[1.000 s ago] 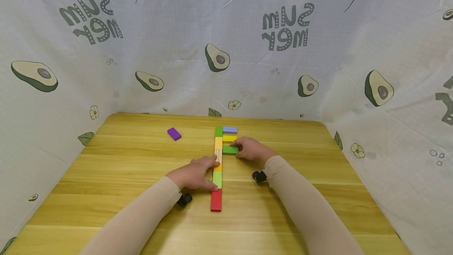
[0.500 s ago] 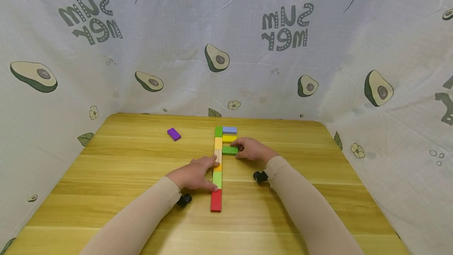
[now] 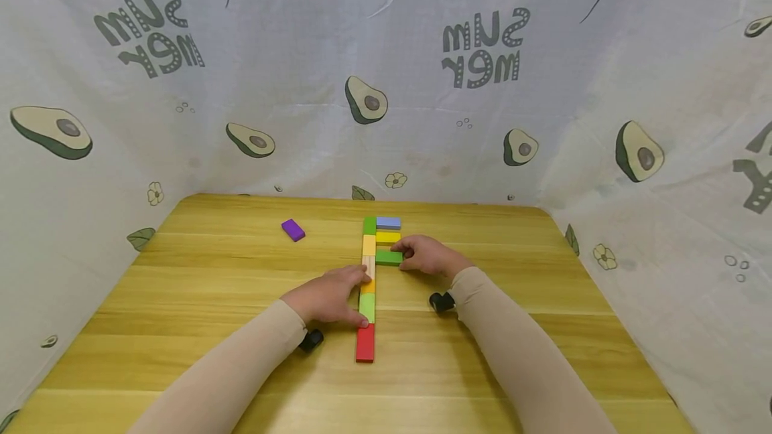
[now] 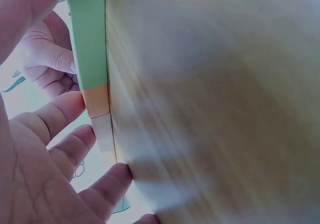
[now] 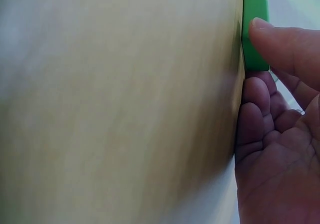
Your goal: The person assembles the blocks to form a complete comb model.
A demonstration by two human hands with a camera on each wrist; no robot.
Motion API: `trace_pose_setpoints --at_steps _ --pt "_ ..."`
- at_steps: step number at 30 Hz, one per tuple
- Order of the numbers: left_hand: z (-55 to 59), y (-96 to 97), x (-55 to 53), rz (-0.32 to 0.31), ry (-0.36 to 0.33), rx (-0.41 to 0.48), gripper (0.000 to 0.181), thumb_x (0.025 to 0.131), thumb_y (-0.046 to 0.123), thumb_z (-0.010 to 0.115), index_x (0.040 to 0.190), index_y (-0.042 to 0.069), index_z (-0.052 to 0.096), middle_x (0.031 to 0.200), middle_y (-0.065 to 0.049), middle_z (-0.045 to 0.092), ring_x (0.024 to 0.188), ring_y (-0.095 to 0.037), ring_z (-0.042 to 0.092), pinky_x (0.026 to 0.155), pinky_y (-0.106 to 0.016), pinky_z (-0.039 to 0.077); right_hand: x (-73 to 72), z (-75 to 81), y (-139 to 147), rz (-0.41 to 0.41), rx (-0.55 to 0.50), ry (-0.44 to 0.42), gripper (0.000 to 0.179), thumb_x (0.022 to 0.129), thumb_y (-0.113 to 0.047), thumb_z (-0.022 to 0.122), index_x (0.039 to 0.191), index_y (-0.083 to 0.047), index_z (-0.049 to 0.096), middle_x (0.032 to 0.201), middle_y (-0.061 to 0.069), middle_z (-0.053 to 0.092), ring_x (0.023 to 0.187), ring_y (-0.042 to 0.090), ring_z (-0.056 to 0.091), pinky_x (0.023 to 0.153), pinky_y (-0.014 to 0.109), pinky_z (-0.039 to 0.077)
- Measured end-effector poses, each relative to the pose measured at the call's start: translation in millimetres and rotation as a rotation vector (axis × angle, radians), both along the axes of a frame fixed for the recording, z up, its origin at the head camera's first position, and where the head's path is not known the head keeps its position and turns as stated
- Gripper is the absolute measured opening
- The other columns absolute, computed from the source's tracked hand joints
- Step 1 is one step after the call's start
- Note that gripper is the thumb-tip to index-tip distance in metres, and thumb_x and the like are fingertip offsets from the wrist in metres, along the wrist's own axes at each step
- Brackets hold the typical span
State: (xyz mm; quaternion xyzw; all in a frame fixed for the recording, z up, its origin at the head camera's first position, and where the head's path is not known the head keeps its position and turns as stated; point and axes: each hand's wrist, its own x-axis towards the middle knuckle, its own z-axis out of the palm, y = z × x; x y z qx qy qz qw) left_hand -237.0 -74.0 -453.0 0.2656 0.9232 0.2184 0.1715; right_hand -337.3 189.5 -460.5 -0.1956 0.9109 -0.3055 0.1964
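Observation:
A straight row of wooden blocks runs away from me: red, light green, orange, plain wood, pale orange, then a green end block. Along its left side lies my left hand, fingers spread, with fingertips and thumb touching the row. My right hand pinches the right end of another green block, thumb on its near side; this block lies crosswise against the row. Beyond it, a yellow block and a light blue block also stick out to the right.
A purple block lies alone at the back left of the wooden table. A printed cloth hangs behind the table and along both sides. Black wrist cameras sit below each sleeve.
Both hands and all blocks keep their places. Only the head view has shifted very slightly.

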Motion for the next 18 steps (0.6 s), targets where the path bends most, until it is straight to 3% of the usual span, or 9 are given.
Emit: trace_pose_setpoints --at_steps 9,18 --pt "1.9 3.0 -3.8 -0.034 0.085 -0.082 0.085 0.083 0.056 0.085 0.151 0.015 0.054 0.163 -0.005 0.049 0.152 -0.026 0.045 0.126 -0.042 0.038 4.1 3.4 -1.2 -0.016 -0.027 -0.015 0.042 0.096 -0.009 0.075 0.138 -0.006 0.067 0.121 0.01 0.068 0.106 0.022 0.058 0.102 0.04 0.053" --pt "9.0 5.4 -3.4 -0.05 0.112 -0.11 0.081 0.083 0.056 0.085 0.147 0.014 0.057 0.158 -0.003 0.053 0.148 -0.026 0.048 0.125 -0.042 0.039 5.7 4.6 -0.5 -0.015 -0.023 -0.014 0.042 0.097 -0.008 0.074 0.138 -0.005 0.067 0.122 0.01 0.068 0.107 0.022 0.057 0.102 0.039 0.052"
